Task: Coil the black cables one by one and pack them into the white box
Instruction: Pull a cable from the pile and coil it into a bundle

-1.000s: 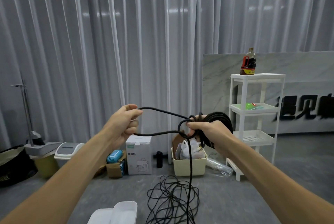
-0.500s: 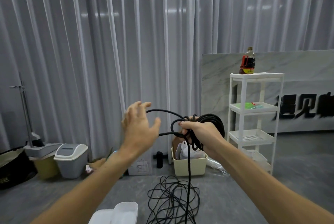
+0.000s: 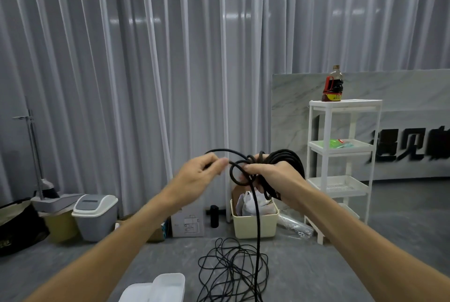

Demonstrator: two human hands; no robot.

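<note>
Right now my right hand (image 3: 275,180) grips the coiled bundle of black cable (image 3: 282,159), its fingers curled around the loops. Left of that bundle, my left hand (image 3: 199,175) pinches a loose loop of the same cable between thumb and fingertips. From the bundle one strand drops straight down to the tangled heap of uncoiled cable (image 3: 231,267) on the floor. Below and left of the bundle, beside that heap, sits the white box (image 3: 165,287) at the lower edge of view.
</note>
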